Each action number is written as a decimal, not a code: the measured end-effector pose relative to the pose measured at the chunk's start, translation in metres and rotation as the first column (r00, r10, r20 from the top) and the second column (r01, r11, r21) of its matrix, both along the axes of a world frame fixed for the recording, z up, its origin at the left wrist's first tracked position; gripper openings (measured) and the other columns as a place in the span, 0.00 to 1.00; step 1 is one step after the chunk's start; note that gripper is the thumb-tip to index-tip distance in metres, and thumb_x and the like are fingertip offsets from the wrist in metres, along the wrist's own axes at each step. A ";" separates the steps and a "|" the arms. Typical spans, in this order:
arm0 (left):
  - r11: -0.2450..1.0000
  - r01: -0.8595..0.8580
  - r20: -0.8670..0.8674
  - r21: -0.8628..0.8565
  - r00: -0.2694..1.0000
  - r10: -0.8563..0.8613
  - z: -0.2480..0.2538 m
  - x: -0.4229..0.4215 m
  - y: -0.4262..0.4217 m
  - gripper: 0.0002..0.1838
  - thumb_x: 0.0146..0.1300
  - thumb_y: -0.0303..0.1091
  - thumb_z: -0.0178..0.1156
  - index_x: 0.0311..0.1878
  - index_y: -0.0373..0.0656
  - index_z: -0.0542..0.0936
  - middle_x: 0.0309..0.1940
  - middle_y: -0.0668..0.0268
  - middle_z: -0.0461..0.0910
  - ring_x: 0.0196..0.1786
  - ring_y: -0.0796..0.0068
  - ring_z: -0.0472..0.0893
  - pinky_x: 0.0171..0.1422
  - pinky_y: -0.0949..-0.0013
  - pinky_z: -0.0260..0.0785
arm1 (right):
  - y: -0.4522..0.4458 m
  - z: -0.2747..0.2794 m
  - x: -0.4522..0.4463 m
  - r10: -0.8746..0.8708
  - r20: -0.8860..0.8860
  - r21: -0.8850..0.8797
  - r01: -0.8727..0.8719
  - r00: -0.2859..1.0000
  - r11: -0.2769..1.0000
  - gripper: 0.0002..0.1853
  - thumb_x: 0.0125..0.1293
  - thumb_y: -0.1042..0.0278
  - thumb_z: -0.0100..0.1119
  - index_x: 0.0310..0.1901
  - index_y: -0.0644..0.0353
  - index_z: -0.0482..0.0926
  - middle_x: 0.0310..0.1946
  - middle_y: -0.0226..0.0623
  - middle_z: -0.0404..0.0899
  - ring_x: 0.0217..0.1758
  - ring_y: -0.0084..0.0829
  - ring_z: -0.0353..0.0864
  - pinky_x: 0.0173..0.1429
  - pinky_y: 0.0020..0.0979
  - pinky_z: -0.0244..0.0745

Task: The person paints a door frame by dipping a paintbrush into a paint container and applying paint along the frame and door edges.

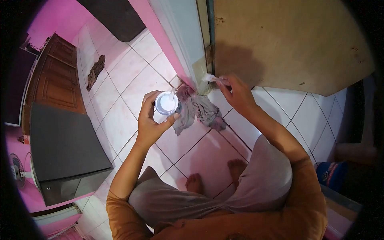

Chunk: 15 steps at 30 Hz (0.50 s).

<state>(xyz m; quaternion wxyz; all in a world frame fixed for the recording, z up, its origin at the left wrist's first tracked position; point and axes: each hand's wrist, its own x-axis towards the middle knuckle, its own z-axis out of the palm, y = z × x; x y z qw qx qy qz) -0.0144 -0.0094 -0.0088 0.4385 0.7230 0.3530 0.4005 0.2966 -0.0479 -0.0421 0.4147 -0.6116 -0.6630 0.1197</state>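
Observation:
My left hand [150, 124] is wrapped round a small open can of white paint [168, 103], held upright over the floor. A pale, translucent strip shows at the can's far rim; I cannot tell what it is. In my right hand [239, 94] is a paintbrush [213, 79], its bristles coated white. The brush tip is at the lower end of the door frame [202, 72]; whether it touches cannot be told. Beneath, a crumpled grey-pink rag [206, 111] lies on the floor against the frame's foot.
A brown wooden door [288, 44] stands right of the frame. A dark cabinet [68, 148] and a wooden cupboard [60, 76] line the left side. A brown cloth [96, 73] lies on the tiles [124, 76]. At right is a blue package [331, 175].

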 end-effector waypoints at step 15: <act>0.998 -0.013 0.016 -0.058 1.000 0.013 -0.009 -0.003 0.006 0.39 0.52 0.24 0.79 0.68 0.39 0.72 0.65 0.59 0.69 0.68 0.63 0.74 0.76 0.59 0.66 | 0.012 0.013 -0.010 0.009 0.206 0.170 -0.045 0.978 0.984 0.11 0.69 0.73 0.70 0.47 0.64 0.77 0.40 0.43 0.83 0.35 0.42 0.86 0.38 0.39 0.80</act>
